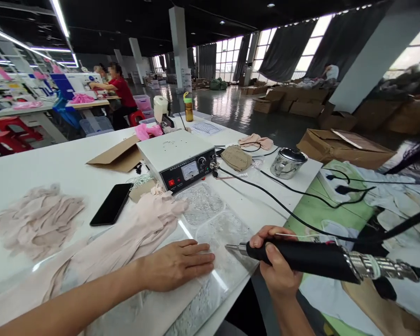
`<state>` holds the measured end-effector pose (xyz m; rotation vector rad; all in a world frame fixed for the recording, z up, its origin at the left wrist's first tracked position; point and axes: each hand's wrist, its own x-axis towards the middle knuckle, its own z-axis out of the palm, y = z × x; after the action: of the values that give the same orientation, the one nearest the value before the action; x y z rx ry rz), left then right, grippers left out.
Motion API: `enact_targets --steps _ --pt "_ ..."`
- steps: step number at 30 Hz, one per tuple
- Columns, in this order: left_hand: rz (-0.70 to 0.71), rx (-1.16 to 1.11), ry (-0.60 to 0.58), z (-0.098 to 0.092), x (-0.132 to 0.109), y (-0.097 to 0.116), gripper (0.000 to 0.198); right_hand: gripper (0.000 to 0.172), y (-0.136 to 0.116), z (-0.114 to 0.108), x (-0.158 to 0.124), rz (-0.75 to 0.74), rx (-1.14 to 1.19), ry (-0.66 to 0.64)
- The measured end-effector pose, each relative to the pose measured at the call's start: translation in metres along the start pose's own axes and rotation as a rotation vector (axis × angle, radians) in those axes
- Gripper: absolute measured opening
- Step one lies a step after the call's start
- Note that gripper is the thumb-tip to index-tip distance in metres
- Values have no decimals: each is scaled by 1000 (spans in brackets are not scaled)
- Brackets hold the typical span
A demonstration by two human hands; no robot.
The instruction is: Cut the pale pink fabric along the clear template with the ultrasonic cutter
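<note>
My left hand lies flat, palm down, with its fingers stretched out on pale pink fabric and the clear sheet over the table. My right hand is wrapped round a black handheld tool, whose metal tip points left, just right of my left fingertips. A cable runs from a white control box with a dial and a red switch. Pale pink fabric strips stretch from the box's front toward the lower left. A crumpled fabric pile rests farther left.
A black phone lies left of the box, near folded cardboard. A lidded metal cup stands at the table's right edge, with cables crossing nearby. Beyond are a bottle, cardboard boxes and a person in red.
</note>
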<state>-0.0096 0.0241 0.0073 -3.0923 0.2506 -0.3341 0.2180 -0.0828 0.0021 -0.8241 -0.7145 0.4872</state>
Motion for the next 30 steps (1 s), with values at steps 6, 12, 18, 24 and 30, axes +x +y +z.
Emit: enact_targets --steps 6,12,18,24,30 --pt "8 3 -59 -4 -3 -3 37 12 3 -1 3 16 -3 10" --pt "15 -32 -47 -5 -1 -8 34 12 0 0 4 14 2 10" --pt "36 -71 -88 -4 2 -18 34 11 -2 3 7 6 -5 10" --pt "67 -50 -73 0 0 -22 40 11 -1 1 7 5 1 1" --pt "84 -74 -40 1 2 -26 38 12 2 1 10 -5 1 1"
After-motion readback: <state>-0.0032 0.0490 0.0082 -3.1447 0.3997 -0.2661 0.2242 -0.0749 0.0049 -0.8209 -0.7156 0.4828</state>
